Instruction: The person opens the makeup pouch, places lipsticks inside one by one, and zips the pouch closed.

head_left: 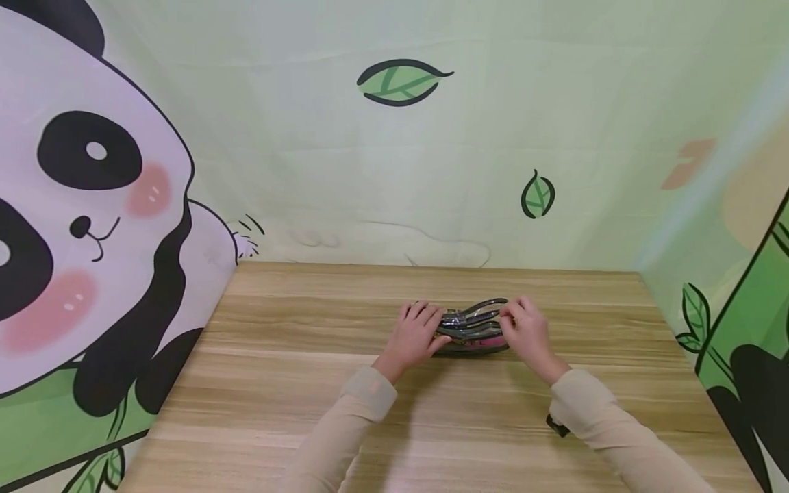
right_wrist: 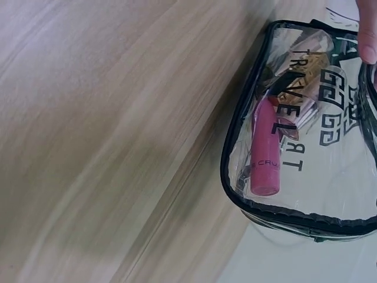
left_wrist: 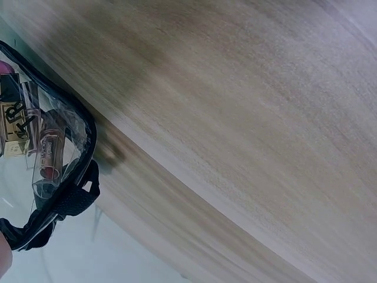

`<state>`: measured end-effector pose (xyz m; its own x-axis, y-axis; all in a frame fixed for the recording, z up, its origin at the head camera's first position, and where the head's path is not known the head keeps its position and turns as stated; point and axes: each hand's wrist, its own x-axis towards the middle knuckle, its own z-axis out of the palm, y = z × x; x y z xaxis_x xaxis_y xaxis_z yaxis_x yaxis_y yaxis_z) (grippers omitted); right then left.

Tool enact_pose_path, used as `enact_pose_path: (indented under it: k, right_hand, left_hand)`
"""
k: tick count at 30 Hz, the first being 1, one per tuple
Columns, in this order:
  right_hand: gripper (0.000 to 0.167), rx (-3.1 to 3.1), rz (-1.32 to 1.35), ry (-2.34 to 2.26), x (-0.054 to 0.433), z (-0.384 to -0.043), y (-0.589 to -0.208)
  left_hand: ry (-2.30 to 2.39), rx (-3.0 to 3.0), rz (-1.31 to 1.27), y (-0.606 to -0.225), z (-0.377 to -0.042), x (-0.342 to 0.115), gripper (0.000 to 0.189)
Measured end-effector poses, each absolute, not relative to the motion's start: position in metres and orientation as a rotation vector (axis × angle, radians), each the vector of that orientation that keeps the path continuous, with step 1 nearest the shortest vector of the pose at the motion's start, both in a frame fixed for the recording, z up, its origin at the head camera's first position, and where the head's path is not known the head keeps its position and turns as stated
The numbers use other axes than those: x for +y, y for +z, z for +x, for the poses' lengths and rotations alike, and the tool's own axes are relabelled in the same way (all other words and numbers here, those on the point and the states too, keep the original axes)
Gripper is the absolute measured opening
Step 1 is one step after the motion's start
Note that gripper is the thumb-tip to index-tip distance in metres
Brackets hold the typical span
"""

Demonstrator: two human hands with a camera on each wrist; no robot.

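A clear plastic cosmetic bag (head_left: pixel 471 339) with black piping stands on the wooden table. Its front, seen in the right wrist view, carries black "TRAVEL" lettering, and a pink tube (right_wrist: pixel 265 147) shows through it. Small cosmetics, among them a clear tube of reddish-brown colour (left_wrist: pixel 49 154), lie inside at the other end. My left hand (head_left: pixel 414 334) grips the bag's left end, fingers over the top and thumb at the front. With bent fingers my right hand (head_left: pixel 527 332) pinches the upper right edge; whether a zipper pull is between the fingertips is hidden.
The wooden table (head_left: pixel 296 411) spreads around the bag. Behind it hangs a pale green backdrop (head_left: pixel 277 137) printed with a panda and leaves. A small black object (head_left: pixel 557 426) is at the right sleeve cuff.
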<state>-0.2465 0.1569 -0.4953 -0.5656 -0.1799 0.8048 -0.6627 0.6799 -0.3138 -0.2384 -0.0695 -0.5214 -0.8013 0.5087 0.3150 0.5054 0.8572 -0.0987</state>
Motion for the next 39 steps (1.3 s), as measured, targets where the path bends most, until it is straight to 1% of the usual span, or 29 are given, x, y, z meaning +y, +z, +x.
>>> enact_pose_path:
  k: [4,13,21,29,34,39]
  right_hand:
    - [0.014,-2.122,0.645,0.810,0.156,-0.245,-0.494]
    - [0.014,-2.181,0.429,0.999,0.162,-0.243,-0.492]
    - [0.014,-2.163,0.389,1.101,0.171,-0.245,-0.495]
    - [0.012,-2.224,0.294,1.190,0.179,-0.247,-0.498]
    - [0.010,-2.302,0.222,1.173,0.183,-0.247,-0.499]
    - [0.014,-2.467,0.132,1.198,0.187,-0.245,-0.498]
  left_hand:
    - [0.004,-2.710,-0.761,-0.521,-0.239,-0.070,0.054]
    - [0.010,-2.693,-0.755,-0.521,-0.239,-0.071,0.054]
    - [0.057,-2.718,-0.737,-0.513,-0.237,-0.069,0.055]
    - [0.061,-2.776,-0.727,-0.507,-0.236,-0.062,0.056]
    - [0.088,-2.802,-0.718,-0.502,-0.235,-0.056,0.057]
    - [0.096,-2.823,-0.717,-0.497,-0.232,-0.051,0.057]
